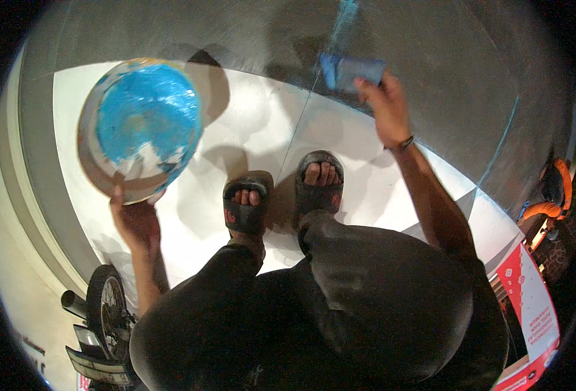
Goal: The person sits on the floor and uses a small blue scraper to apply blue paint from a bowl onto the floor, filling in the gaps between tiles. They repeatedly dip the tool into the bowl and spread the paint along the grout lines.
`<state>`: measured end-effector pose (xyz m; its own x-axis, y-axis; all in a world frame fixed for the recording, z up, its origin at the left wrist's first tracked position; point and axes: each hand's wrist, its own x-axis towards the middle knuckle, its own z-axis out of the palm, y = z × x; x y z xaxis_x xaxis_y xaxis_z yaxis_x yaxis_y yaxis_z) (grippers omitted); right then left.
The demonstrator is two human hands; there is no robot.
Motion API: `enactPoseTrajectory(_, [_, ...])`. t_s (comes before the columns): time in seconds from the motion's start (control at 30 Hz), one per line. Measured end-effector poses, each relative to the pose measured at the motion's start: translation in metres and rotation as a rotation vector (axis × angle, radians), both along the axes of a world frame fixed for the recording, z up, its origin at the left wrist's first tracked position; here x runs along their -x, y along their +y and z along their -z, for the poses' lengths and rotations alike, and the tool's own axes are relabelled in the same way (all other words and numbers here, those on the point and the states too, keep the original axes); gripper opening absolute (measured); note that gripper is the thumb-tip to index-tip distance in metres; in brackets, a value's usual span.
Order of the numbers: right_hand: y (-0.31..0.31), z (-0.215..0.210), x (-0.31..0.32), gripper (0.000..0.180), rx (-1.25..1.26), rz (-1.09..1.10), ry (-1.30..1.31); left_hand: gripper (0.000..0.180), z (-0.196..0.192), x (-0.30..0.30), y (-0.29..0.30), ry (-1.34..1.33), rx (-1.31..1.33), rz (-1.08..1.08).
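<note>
1) One left hand (138, 225) grasps the lower rim of one shallow round dish (147, 117), fingers at its near edge; the dish is held up at the left, over the white floor panel (255, 104)
2) The dish's face is smeared with glossy bright-blue paint, streaked and uneven, with pale patches toward the near side and a brownish-tinged far rim; what the dish is made of, I cannot tell
3) One right hand (389, 107) grips one flat, roughly rectangular blue pad (353, 73) between thumb and fingers; motion blur hides its texture, and I cannot tell whether it touches the matt dark-grey surface (444, 52)
4) Two blue marks show on that surface: a broad, chalky streak (345, 29) running up from the pad, and a thin, slightly curved line (500, 146) farther right
5) One dark band (405, 142) circles the right wrist
6) Two feet stand on the smooth white panel in two black open-toed slides, left (245, 218) and right (319, 192); the dark trousers (379, 287) are of soft-looking cloth
7) At the lower left stands one spoked wheel (107, 303) with a black tyre; at the lower right, one red-and-white printed banner (529, 313)
</note>
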<state>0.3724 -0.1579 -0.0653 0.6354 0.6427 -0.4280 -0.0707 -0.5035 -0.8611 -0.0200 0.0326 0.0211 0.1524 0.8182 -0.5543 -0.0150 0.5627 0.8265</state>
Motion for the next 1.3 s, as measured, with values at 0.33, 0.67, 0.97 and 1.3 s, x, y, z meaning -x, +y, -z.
enactPoseTrajectory(0.33, [0.087,-0.019,-0.09,0.038,-0.669,0.27,0.514,0.061,-0.131,0.029,0.1,0.008,-0.078,0.05])
enactPoseTrajectory(0.67, [0.108,-0.053,-0.062,0.023,-0.811,0.235,0.594,0.059,-0.118,0.036,0.126,-0.06,-0.154,0.058])
enactPoseTrajectory(0.97, [0.118,-0.126,-0.01,0.032,-0.704,0.076,0.444,0.057,-0.073,0.07,0.166,-0.174,-0.087,0.176])
enactPoseTrajectory(1.3, [0.168,-0.183,0.036,0.021,-0.514,0.042,0.445,0.052,-0.014,0.096,0.179,-0.347,0.099,0.371])
